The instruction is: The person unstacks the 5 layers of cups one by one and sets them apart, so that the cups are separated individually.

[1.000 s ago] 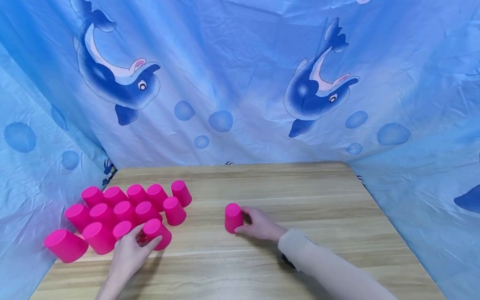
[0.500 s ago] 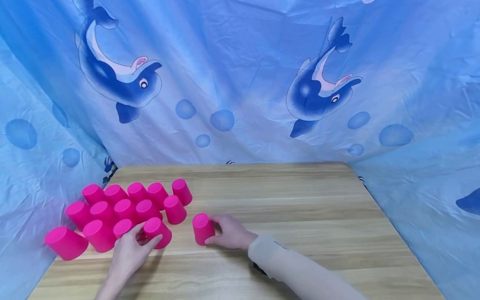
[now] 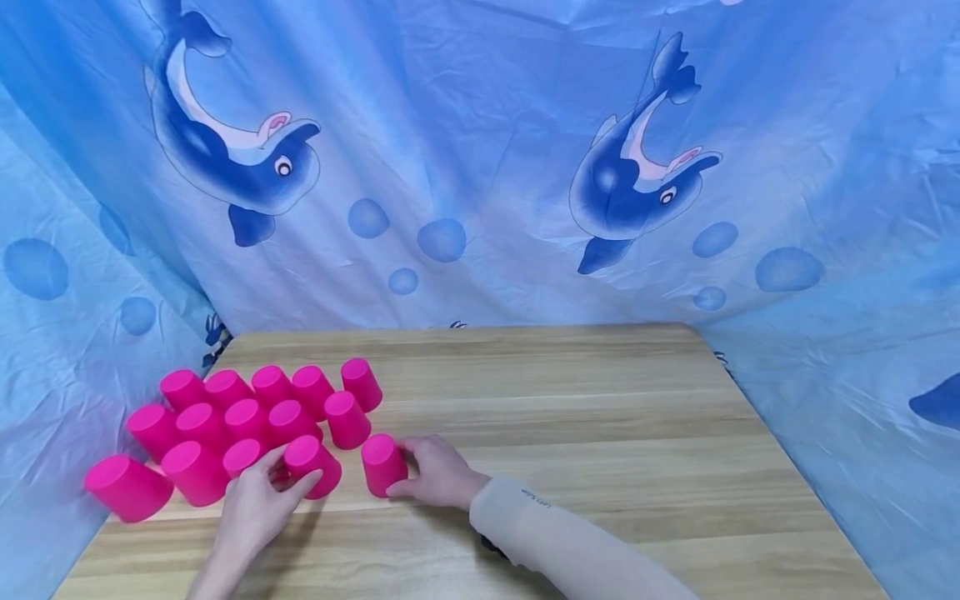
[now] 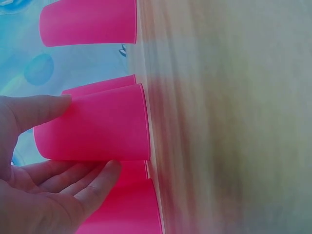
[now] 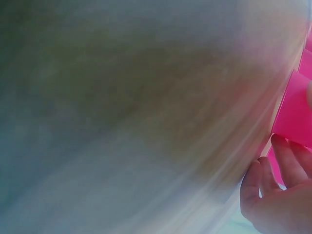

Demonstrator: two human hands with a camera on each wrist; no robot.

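My left hand (image 3: 258, 504) pinches an upside-down pink cup (image 3: 318, 471) at the front right of a group of pink cups. The left wrist view shows the thumb (image 4: 41, 109) on one side of that cup and the fingers on the other. Just to the right, my right hand (image 3: 438, 473) holds another inverted pink cup (image 3: 384, 468) by its right side. A small gap separates the two held cups. In the right wrist view, fingers (image 5: 290, 163) rest against a pink cup (image 5: 295, 109), partly cut off by the frame edge.
Several more inverted pink cups (image 3: 202, 425) stand in slanting rows on the left of the wooden table (image 3: 600, 417). One front-left cup (image 3: 129, 489) stands by the table's left edge. A blue dolphin-print curtain (image 3: 487, 167) hangs behind and at both sides.
My right hand has slid its cup leftward and a little nearer across the table, up beside the front row. The left hand keeps its grip and place.
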